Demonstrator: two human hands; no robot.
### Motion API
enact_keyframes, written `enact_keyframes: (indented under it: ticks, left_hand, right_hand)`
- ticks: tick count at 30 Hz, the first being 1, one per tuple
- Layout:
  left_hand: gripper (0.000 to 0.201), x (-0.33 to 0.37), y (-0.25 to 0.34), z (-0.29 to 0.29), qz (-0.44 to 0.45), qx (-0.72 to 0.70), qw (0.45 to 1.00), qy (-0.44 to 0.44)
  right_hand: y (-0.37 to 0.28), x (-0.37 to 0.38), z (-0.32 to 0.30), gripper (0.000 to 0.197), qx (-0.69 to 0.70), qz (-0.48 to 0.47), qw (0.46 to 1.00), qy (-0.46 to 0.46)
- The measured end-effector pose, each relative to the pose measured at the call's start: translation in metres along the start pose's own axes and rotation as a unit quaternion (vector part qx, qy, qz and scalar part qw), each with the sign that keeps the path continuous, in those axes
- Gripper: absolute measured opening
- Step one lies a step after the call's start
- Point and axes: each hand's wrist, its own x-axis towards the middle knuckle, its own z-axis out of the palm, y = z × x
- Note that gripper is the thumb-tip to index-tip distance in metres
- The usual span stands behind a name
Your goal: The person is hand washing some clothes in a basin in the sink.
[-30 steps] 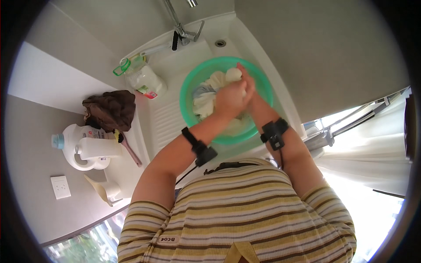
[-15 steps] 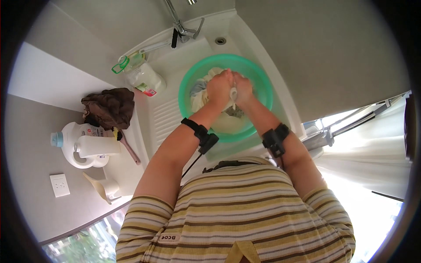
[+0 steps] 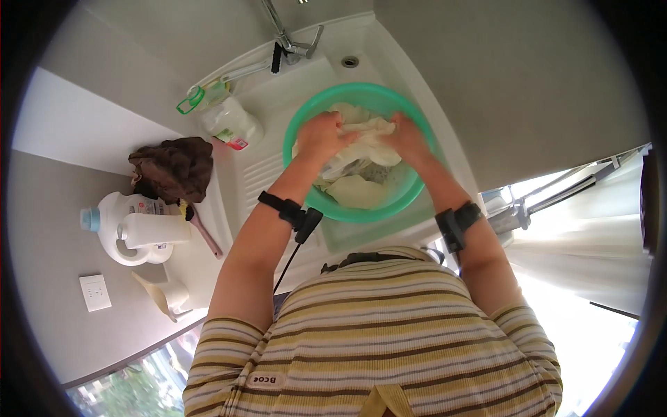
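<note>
A green plastic basin [image 3: 300, 125] stands in the white sink, with cream-white cloth and cloudy water in it. My left hand [image 3: 324, 137] grips one side of a wet white cloth [image 3: 368, 142] over the basin. On the opposite side, my right hand [image 3: 408, 139] holds the same cloth, so it stretches between both hands. More pale cloth [image 3: 356, 192] lies in the basin's near part, beside some clear water. Black bands with small boxes are strapped round both my forearms.
The sink [image 3: 260, 170] has a ribbed left side, with a chrome faucet [image 3: 295, 48] behind. A clear green-capped jug [image 3: 233, 124] stands at left. Further left are brown cloth [image 3: 174, 170], white bottles [image 3: 125, 229], a pink-handled brush [image 3: 206, 233] and a cream scoop [image 3: 163, 295].
My hands were close together, squeezing cloth over the basin's middle. Now they have moved apart to left and right, and the white cloth is spread between them.
</note>
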Motion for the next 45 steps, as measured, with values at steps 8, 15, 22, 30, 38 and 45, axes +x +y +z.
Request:
enact_keyframes:
  ticks: [8,15,22,30,38,45]
  left_hand:
    - [0.093,-0.032,0.018,0.02,0.044,0.135,0.952,-0.272]
    - [0.083,-0.037,-0.001,0.047,0.054,0.133,0.936,-0.32]
    - [0.082,-0.027,-0.007,0.068,0.048,0.176,0.917,-0.354]
    - [0.084,-0.01,0.003,0.059,0.04,0.102,0.933,-0.342]
    - [0.075,-0.015,0.007,0.048,0.035,-0.114,0.978,-0.172]
    - [0.036,0.0,0.021,0.012,-0.168,-0.466,0.852,0.168]
  right_hand:
    - [-0.005,-0.031,0.025,0.1,-0.32,-0.033,0.937,-0.137]
    - [0.026,-0.026,0.059,0.092,-0.326,-0.05,0.929,-0.165]
    - [0.04,-0.016,0.067,0.091,-0.298,-0.063,0.933,-0.19]
    - [0.094,0.01,0.083,0.066,-0.267,-0.006,0.963,-0.045]
    - [-0.009,0.009,-0.012,0.039,-0.122,-0.113,0.981,-0.098]
    - [-0.034,-0.007,-0.061,0.046,0.5,-0.095,0.861,0.0]
